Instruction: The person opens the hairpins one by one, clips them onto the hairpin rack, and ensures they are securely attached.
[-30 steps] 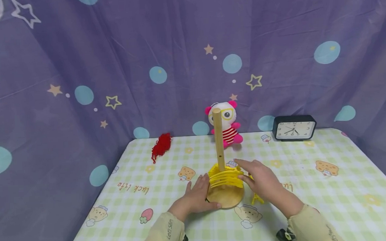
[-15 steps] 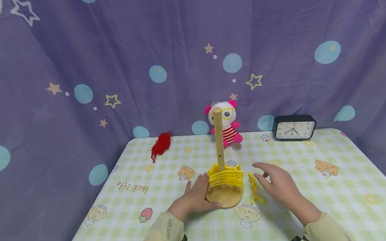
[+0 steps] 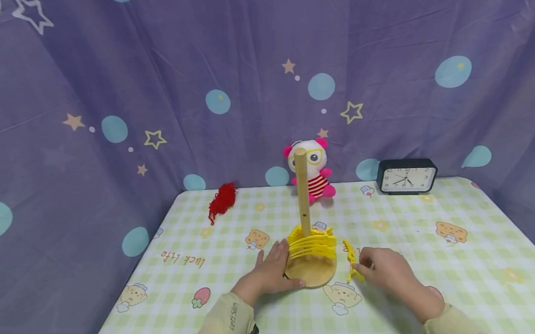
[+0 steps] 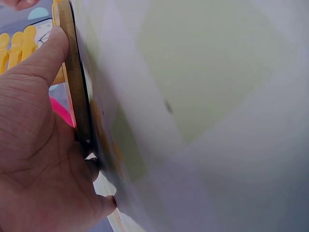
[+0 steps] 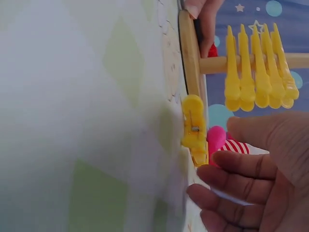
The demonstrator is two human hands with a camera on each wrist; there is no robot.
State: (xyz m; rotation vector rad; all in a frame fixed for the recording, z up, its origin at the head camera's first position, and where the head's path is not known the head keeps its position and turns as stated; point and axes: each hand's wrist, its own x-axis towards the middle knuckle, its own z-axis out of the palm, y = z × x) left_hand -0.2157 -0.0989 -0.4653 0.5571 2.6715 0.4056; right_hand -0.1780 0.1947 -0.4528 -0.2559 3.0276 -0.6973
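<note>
My left hand [image 3: 268, 270] holds the round base of the wooden stand [image 3: 310, 274] at its left side, thumb along the front edge. Several yellow plastic spring clips [image 5: 260, 72] are stacked at the lower part of the stand's upright pole. A single yellow spring clip [image 3: 350, 258] lies on the table to the right of the base. Beside that clip is my right hand [image 3: 388, 269], thumb and forefinger at its near end. In the right wrist view the thumb and fingers are spread apart close to it, and nothing shows between them.
Behind the pole sits a pink and white plush toy [image 3: 318, 179]. A black clock [image 3: 406, 176] stands at the back right, and a bundle of red yarn [image 3: 223, 199] lies at the back left. A checked cloth [image 3: 406, 301] covers the table.
My right hand has left the stacked clips, moved right, then come down beside the single clip on the table. My left hand has stayed at the base.
</note>
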